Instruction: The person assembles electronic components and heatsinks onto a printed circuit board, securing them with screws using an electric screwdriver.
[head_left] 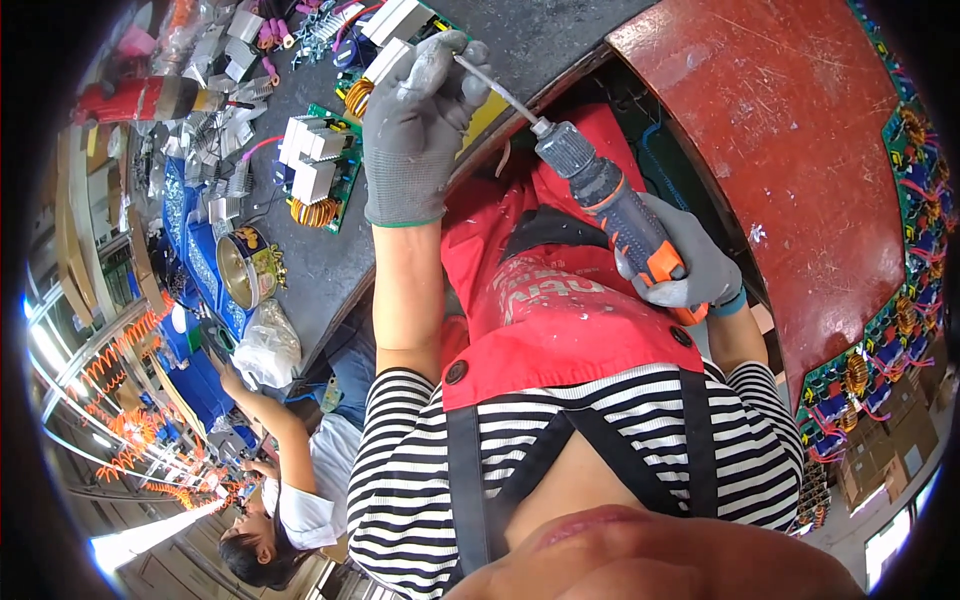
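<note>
Nearest the camera is the wearer's chin [640,578]. At left, a circuit board [348,190] with white heat sinks [313,182] lies on the dark bench [325,275]. Left hand [415,120], gloved, curls its fingers at the tip of the screwdriver bit [503,93]; whether they pinch anything, I cannot tell. Pale, creased lettering crosses the red apron [600,345]. At right, the gloved right hand [705,262] wraps the electric screwdriver [622,205], its markings too small to read; accidental triggering could snag the left glove on a spinning bit.
</note>
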